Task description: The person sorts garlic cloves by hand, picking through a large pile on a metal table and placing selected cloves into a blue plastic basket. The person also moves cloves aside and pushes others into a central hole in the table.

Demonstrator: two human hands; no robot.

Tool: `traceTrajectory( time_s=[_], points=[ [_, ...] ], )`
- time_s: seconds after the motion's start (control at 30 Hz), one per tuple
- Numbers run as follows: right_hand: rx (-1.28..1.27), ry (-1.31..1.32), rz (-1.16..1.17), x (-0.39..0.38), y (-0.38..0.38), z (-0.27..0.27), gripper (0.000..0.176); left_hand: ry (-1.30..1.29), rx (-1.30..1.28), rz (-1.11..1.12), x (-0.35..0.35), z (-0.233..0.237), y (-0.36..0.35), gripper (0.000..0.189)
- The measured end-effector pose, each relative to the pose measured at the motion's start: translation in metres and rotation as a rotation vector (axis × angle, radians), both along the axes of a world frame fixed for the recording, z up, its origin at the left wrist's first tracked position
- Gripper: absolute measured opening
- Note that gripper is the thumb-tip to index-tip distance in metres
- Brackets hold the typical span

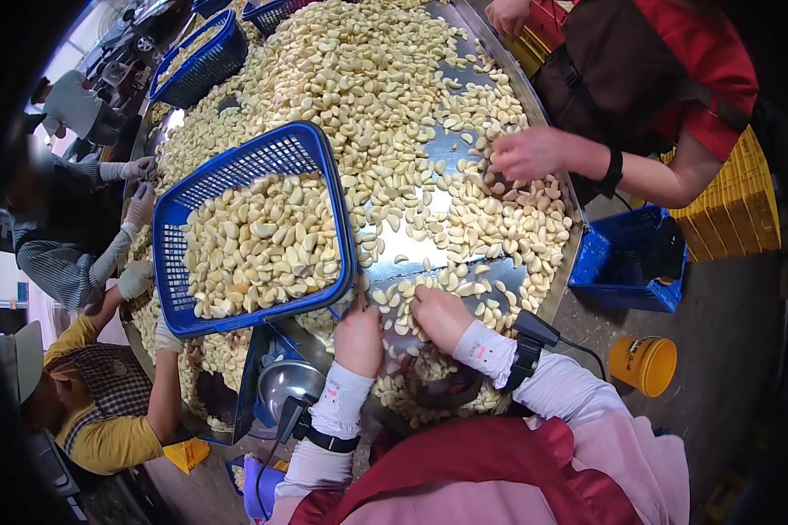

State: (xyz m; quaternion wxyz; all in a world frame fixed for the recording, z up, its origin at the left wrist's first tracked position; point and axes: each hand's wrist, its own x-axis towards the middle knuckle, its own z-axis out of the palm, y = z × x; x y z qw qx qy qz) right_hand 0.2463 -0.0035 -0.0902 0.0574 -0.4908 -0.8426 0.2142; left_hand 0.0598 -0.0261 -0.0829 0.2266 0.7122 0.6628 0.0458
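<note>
Peeled garlic cloves (350, 79) cover the metal table in a wide heap, thinner in front of me. My left hand (359, 339) is beside the near right corner of a blue basket (345, 219) filled with cloves. Its fingers are bent down among the cloves, tips mostly hidden. Just to the right, my right hand (442, 317) lies over cloves on the bare metal (402, 249), fingers curled in. Whatever either hand pinches is too small or covered to make out. More cloves lie close to my body, below my right wrist.
A metal bowl (290, 385) sits left of my left forearm. Across the right edge, a co-worker's hand (529, 154) is over the cloves; gloved co-workers stand at left. A blue crate (626, 262), yellow bucket (643, 363) and yellow crates (731, 206) are on the floor at right.
</note>
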Motion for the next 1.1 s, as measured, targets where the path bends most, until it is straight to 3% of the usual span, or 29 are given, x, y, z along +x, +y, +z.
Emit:
traceTrajectory(
  time_s=[0.1, 0.2, 0.23, 0.3, 0.33, 0.4, 0.57, 0.63, 0.7, 0.77, 0.8, 0.83, 0.9, 0.97, 1.03, 1.07, 1.1],
  points=[
    [-0.203, 0.219, -0.178, 0.028, 0.003, 0.009, 0.01, -0.113, 0.056, -0.046, -0.006, -0.01, -0.017, 0.017],
    [-0.195, 0.582, -0.329, 0.094, 0.004, 0.021, 0.015, -0.115, 0.118, -0.001, 0.0, -0.018, -0.029, 0.017],
    [-0.375, 0.617, -0.441, 0.118, 0.002, 0.023, 0.014, -0.125, 0.157, 0.053, 0.003, -0.017, -0.031, 0.018],
    [-0.556, 0.497, -0.664, 0.135, -0.004, 0.024, 0.013, -0.145, 0.169, 0.062, 0.014, -0.016, -0.031, 0.017],
    [-0.556, 0.496, -0.668, 0.132, -0.007, 0.023, 0.013, -0.262, 0.199, 0.063, 0.023, -0.018, -0.03, 0.017],
    [-0.145, 0.042, -0.474, 0.116, -0.007, 0.022, 0.014, -0.389, 0.258, 0.005, 0.043, -0.018, -0.02, 0.017],
    [-0.11, 0.133, -0.436, 0.101, 0.006, -0.007, 0.017, -0.524, 0.265, -0.07, 0.07, -0.007, 0.013, 0.031],
    [-0.245, 0.282, -0.497, 0.108, 0.008, 0.01, 0.018, -0.823, 0.0, 0.157, 0.076, 0.002, 0.018, 0.034],
    [-0.35, 0.345, -0.545, 0.114, 0.004, 0.017, 0.015, -0.868, -0.028, 0.168, 0.081, 0.002, 0.016, 0.038],
    [-0.936, 1.062, -0.713, 0.117, -0.007, 0.001, 0.013, -0.92, -0.055, 0.173, 0.096, 0.004, 0.014, 0.043],
    [-1.134, 1.301, -0.923, 0.096, -0.007, 0.025, 0.012, -0.946, 0.05, 0.03, 0.108, 0.009, 0.013, 0.048],
    [-1.192, 1.422, -0.789, 0.086, -0.004, 0.021, 0.015, -0.967, 0.155, -0.109, 0.116, 0.017, 0.012, 0.053],
    [-1.148, 1.293, -0.679, 0.092, 0.012, 0.015, 0.015, -0.888, 0.142, -0.093, 0.114, 0.02, 0.024, 0.058],
    [-0.333, 0.685, -0.594, 0.111, 0.047, 0.007, 0.019, -0.515, 0.388, -0.06, 0.104, -0.002, 0.039, 0.058],
    [0.269, -0.302, -0.525, 0.134, 0.076, 0.028, 0.031, -0.375, 0.269, -0.104, 0.091, -0.009, 0.037, 0.061],
    [0.27, -0.302, -0.526, 0.133, 0.076, 0.025, 0.031, -0.186, 0.227, -0.204, 0.086, -0.006, 0.029, 0.066],
    [0.112, -0.403, -0.52, 0.131, 0.077, 0.02, 0.038, 0.003, 0.185, -0.305, 0.082, -0.005, 0.022, 0.071]
  ],
)
